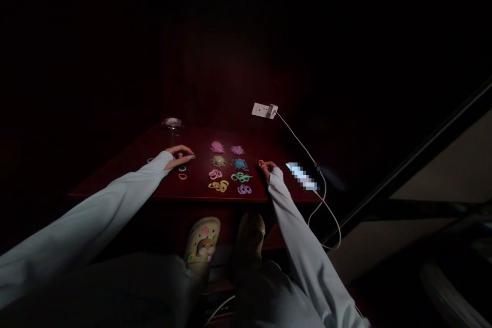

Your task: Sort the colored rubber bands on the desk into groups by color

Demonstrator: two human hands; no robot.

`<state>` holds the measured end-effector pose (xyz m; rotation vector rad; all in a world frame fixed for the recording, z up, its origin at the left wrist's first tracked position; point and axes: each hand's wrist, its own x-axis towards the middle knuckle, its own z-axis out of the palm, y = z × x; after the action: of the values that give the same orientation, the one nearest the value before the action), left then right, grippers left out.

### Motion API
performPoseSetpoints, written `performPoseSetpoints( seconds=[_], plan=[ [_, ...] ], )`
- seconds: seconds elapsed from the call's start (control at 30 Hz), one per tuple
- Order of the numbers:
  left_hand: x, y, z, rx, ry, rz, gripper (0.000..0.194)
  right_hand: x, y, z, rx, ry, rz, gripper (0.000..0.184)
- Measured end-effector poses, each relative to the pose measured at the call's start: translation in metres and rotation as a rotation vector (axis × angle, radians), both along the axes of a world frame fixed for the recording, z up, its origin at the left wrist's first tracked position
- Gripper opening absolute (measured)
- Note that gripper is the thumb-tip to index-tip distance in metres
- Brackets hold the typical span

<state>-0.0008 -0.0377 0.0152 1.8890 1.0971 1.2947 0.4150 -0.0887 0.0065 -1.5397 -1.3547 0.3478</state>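
A small orange elastic ring (262, 163) is pinched between the fingers of the right hand (269, 167), which are drawn narrow around it and lifted just clear of the dark red wooden desk (154, 138), so the ring appears to be held apart from the rest. The left hand (180, 156) is laid palm down on the desk, its fingers loosely curled and holding nothing; whether a ring lies under the fingertips cannot be told in the dim light. Just beside that hand, a few loose small rings (182, 172), one orange and others pale, are scattered singly.

Between the two hands, small elastic rings are laid out in separate piles by colour, which suggests grouping by shade: a pink pile (217, 146) and a paler purple-pink pile (237, 150) farthest from the person, a beige pile (219, 161) and a blue pile (240, 164) nearer, then a pink-and-white pile (215, 174) and a green pile (241, 177), and nearest the desk edge a yellow pile (218, 185) and a violet pile (244, 189).

To the right of the piles, a lit phone (302, 176) is rested on the desk, joined by a white cable (326, 205) to a white wall charger (264, 110) behind the piles. A clear round container (171, 123) is set at the far left corner. Below the desk edge, two pale clog shoes (202, 243) are seen.
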Motion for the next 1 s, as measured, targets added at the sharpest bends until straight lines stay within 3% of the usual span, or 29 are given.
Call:
performPoseSetpoints(
  seconds=[0.1, 0.3, 0.5, 0.67, 1.0],
  plan=[
    [0.000, -0.006, 0.002, -0.006, 0.016, 0.008, 0.037, -0.003, -0.003, -0.005, -0.003, 0.015, 0.069, 0.060],
    [0.000, -0.013, 0.008, -0.039, 0.064, 0.010, 0.040, -0.002, -0.010, -0.003, -0.032, 0.063, 0.157, 0.044],
    [0.003, -0.019, 0.010, -0.031, 0.068, 0.019, 0.043, 0.001, -0.005, 0.005, -0.121, -0.172, -0.047, 0.040],
    [0.004, -0.030, 0.014, -0.008, 0.141, 0.004, 0.043, 0.005, 0.031, 0.012, -0.232, -0.174, -0.164, 0.027],
    [0.003, -0.042, 0.018, -0.043, 0.159, 0.038, 0.045, 0.004, 0.126, 0.007, -0.221, -0.257, -0.161, 0.017]
  ],
)
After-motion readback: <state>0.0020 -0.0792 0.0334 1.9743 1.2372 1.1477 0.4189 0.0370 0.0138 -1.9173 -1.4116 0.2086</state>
